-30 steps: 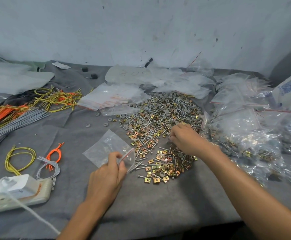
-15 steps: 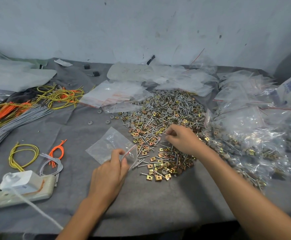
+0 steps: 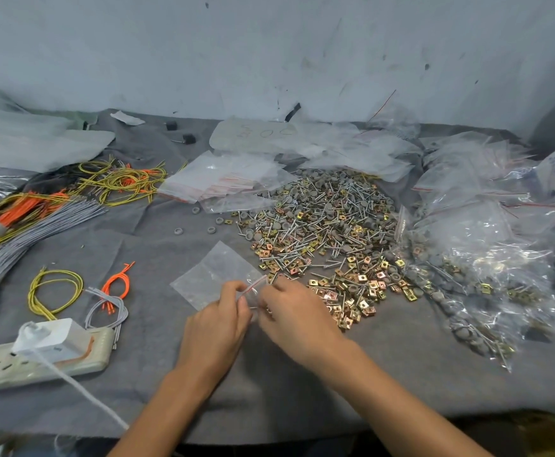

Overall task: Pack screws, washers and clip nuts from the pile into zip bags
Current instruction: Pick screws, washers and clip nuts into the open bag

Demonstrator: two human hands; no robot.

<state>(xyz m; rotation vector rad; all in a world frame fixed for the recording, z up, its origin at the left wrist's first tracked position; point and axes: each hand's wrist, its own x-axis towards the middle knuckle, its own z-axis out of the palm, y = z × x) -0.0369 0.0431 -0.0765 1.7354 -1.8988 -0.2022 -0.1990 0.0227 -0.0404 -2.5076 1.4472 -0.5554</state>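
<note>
Left hand (image 3: 215, 324) pinches mouth of small clear plastic zip bag (image 3: 208, 278). Bag lies on grey cloth table (image 3: 302, 397), just left of mixed pile of screws, washers, clip nuts (image 3: 329, 225). Right hand (image 3: 297, 313) curled at bag mouth; grip indeterminate.

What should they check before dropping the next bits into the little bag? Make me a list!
1. Bag held: ok. The left hand pinches the bag at its red-striped edge.
2. Other hand in place: ok. The right hand is right at that edge.
3. Opening wide enough: cannot tell. Both hands cover it.
4. Bits in the right hand: cannot tell. Its curled fingers hide whatever is inside.
5. Room in the bag: ok. It looks flat and empty.
6. More bits nearby: ok. The pile lies just beside the right hand.
</note>
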